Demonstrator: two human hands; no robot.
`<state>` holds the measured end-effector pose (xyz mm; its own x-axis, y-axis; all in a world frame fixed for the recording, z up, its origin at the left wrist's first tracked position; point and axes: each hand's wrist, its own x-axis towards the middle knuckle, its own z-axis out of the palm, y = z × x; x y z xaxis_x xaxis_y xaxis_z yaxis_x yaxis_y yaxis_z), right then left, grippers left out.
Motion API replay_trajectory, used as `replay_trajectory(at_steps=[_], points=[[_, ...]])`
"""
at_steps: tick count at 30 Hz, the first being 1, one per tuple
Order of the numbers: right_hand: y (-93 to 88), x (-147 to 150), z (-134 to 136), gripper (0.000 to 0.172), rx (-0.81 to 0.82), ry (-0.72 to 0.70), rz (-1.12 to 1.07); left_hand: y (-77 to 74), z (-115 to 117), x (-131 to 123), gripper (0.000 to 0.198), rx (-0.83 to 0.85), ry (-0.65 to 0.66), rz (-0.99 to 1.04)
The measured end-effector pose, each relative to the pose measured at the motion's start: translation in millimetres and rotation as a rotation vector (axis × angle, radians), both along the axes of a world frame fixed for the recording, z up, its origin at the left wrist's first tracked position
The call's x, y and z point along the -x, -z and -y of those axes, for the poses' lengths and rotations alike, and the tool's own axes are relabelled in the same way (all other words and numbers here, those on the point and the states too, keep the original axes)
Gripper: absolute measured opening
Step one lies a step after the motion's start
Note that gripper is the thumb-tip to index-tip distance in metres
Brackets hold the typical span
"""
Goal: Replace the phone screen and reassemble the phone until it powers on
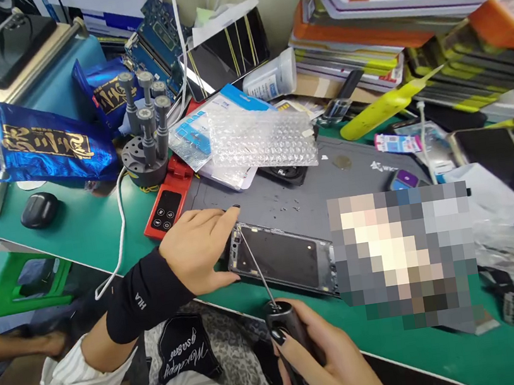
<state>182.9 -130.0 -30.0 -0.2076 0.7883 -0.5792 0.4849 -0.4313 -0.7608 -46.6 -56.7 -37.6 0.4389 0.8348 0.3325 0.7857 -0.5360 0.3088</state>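
An opened phone frame (278,256) lies on the dark work mat, its inner side up and its right end hidden by a blurred patch. My left hand (200,248) holds its left end between the thumb and fingers. In my right hand (328,361) is a black screwdriver (290,334) with a thick handle. Its long thin shaft slants up to the left, and the tip is at the upper left corner of the frame. Whether the tip sits in a screw is too small to tell. Several tiny screws (287,206) lie on the mat just beyond the frame.
A red device (167,205) with buttons and a bit stand (146,151) stand behind my left hand. Bubble wrap (261,137) covers the back of the mat (349,170). A yellow pointed tool (383,108) lies by stacked boxes (360,44). A white cable (122,224) hangs over the edge.
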Motion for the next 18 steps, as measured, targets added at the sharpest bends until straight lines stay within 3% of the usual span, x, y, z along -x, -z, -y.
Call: replay_trajectory(at_steps=[5,11,18], points=[[-4.2,3,-3,0.061,0.066,-0.009,-0.013,2.0,-3,3,0.087,0.044,0.032,0.004],[-8.0,-2,-6,0.058,0.121,-0.067,-0.049,2.9,-3,5,0.083,-0.02,0.047,0.027],[-6.7,17,10,0.058,0.021,0.149,0.052,0.7,-3,4,0.076,-0.075,0.041,0.04]])
